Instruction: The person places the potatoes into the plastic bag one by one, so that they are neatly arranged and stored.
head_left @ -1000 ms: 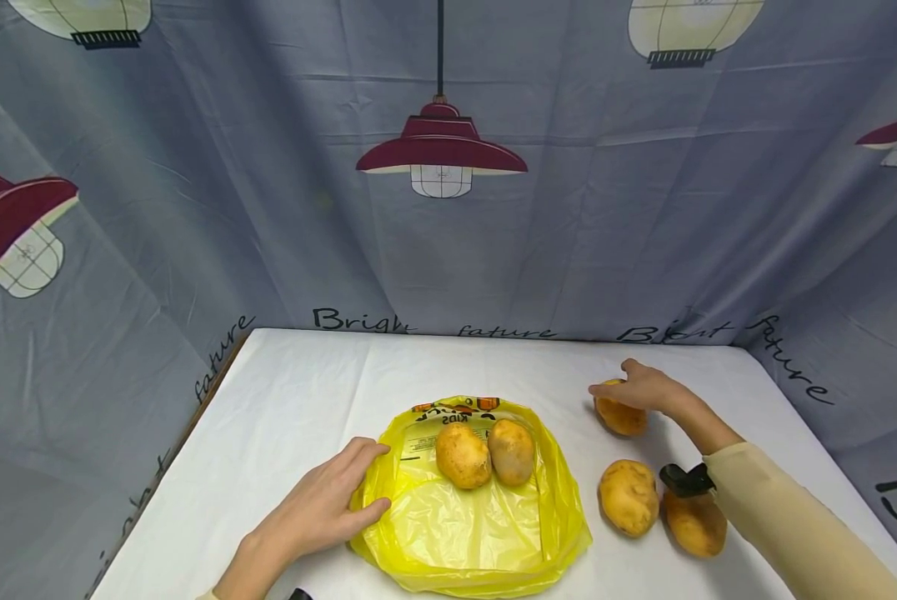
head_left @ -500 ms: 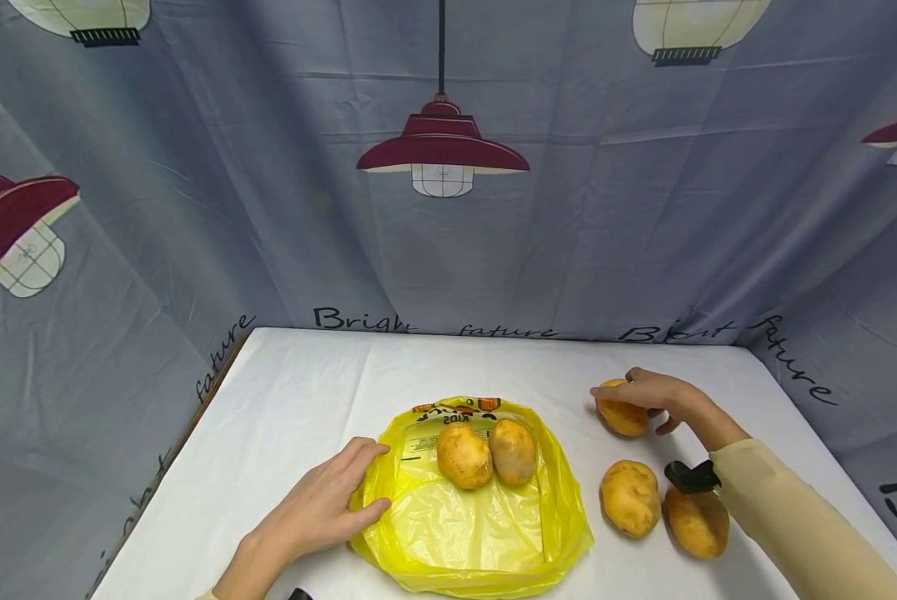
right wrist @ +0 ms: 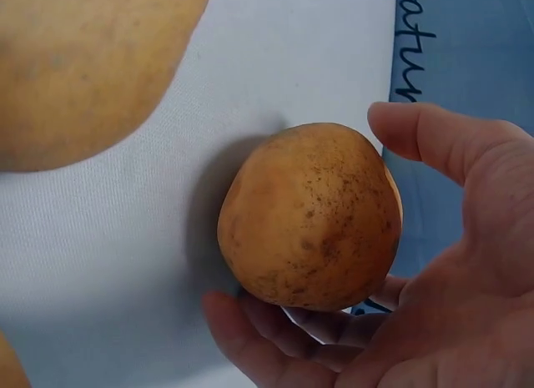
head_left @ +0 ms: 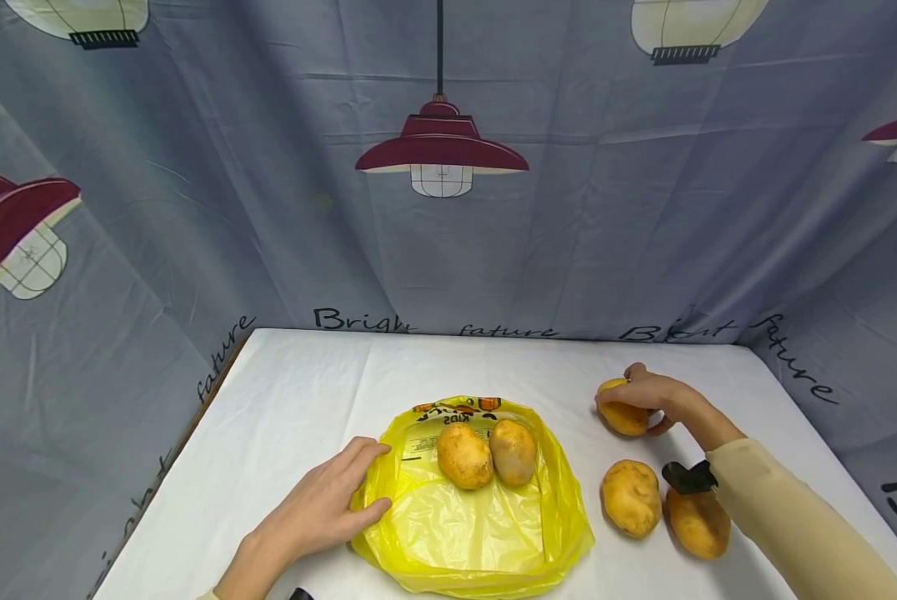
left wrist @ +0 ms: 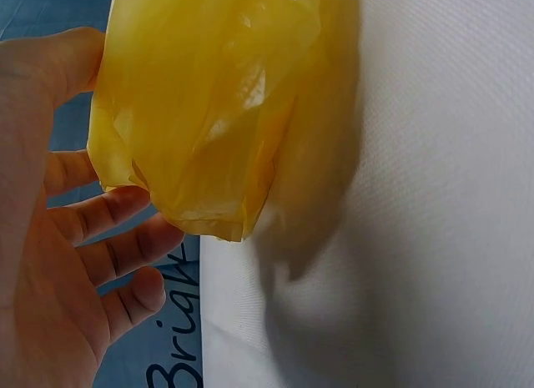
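In the head view, a yellow plastic bag [head_left: 467, 533] lies spread with its mouth facing up, two potatoes [head_left: 464, 456] inside near its far side. My left hand [head_left: 328, 500] rests at the bag's left rim, thumb and fingertips touching the plastic; the left wrist view shows the fingers [left wrist: 125, 259] loosely bent at the bag's [left wrist: 209, 104] edge. At the far right, my right hand [head_left: 654, 396] has its fingers around a potato [head_left: 623, 417]. Seen from the right wrist, the fingers curve under this potato [right wrist: 309, 217], with the thumb tip close by its upper side.
Two more potatoes, one [head_left: 631, 498] beside the bag and another [head_left: 698, 523] partly under the right forearm in view, lie on the white tablecloth [head_left: 306, 383]. A grey-blue curtain [head_left: 448, 250] printed with lamps stands behind and beside the table.
My right hand has shifted its hold from over the potato to its right side, the thumb now showing near it and the fingers closing around it. The left hand has stayed at the rim.
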